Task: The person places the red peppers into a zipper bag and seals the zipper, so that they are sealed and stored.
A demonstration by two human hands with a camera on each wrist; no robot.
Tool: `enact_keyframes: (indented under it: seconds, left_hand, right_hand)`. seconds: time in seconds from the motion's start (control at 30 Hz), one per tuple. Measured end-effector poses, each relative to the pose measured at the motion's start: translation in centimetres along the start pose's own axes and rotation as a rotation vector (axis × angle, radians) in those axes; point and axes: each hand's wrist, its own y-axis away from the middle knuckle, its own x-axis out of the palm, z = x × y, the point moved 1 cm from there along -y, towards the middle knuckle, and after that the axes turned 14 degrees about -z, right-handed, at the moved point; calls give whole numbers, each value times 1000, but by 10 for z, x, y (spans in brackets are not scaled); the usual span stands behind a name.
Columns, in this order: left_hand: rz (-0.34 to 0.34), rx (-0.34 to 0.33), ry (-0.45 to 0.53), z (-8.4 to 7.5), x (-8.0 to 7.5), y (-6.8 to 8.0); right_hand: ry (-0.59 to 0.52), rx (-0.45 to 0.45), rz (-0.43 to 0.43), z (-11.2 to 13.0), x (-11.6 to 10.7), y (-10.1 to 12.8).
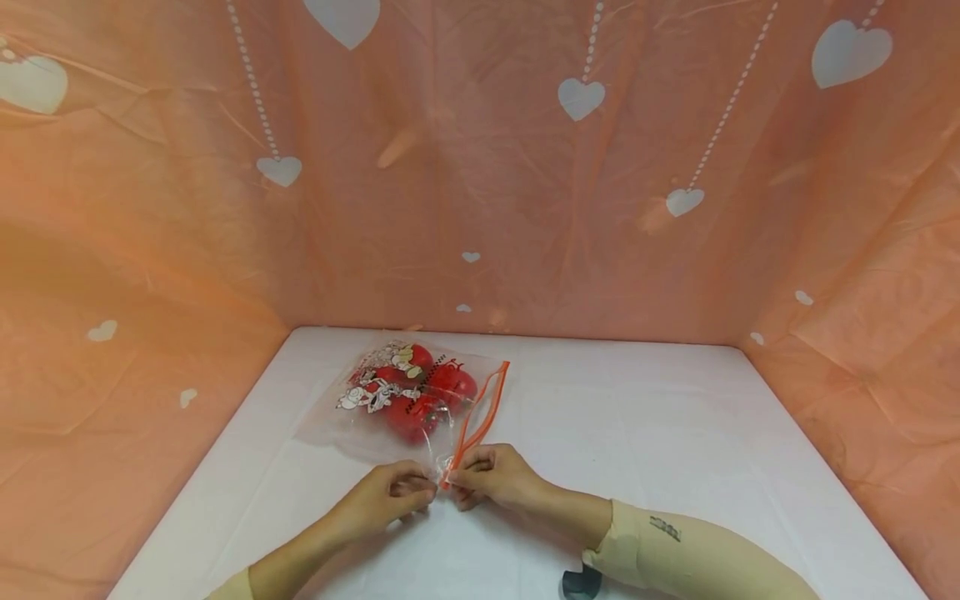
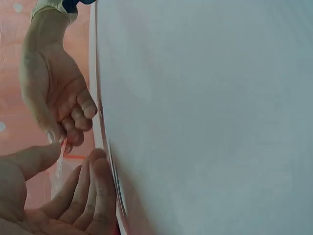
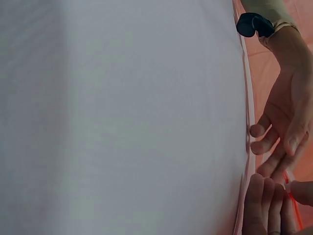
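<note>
A clear zip bag (image 1: 337,425) with an orange zip edge and printed cartoon figures lies on the white table. Several red, rounded, tomato-like things (image 1: 455,385) show through its plastic. At the near end of its mouth, my right hand (image 1: 498,477) pinches the orange zip edge between thumb and fingers. My left hand (image 1: 386,498) is just left of that corner, fingertips close to the plastic. In the left wrist view, the left hand's fingers (image 2: 103,188) are fairly straight and its thumb stands apart from them. The right wrist view shows the orange strip (image 3: 296,210) by the right thumb.
The white table (image 1: 675,433) stretches to both sides of the bag. Orange sheeting (image 1: 510,208) with pale hearts rises behind and beside it. A dark device (image 1: 581,582) sits beneath the right sleeve at the near edge.
</note>
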Motion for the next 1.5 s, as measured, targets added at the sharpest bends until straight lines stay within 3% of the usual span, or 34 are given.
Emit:
enact_keyframes:
  seconds: [0.17, 0.43, 0.7, 0.97, 1.5]
  left_hand:
    - [-51, -19, 40, 0, 5, -2]
    - [-126, -102, 125, 0, 10, -5]
    - [-163, -89, 167, -3, 11, -10]
    - [-215, -105, 141, -6, 12, -8]
    - [-212, -144, 107, -2, 10, -9]
  right_hand:
    - [-2, -22, -12, -1, 3, -1]
    - [21, -65, -16, -2, 7, -3]
    - [10, -90, -19, -1, 9, -5]
    - [20, -90, -32, -1, 11, -6]
    - [50, -65, -34, -1, 12, -8]
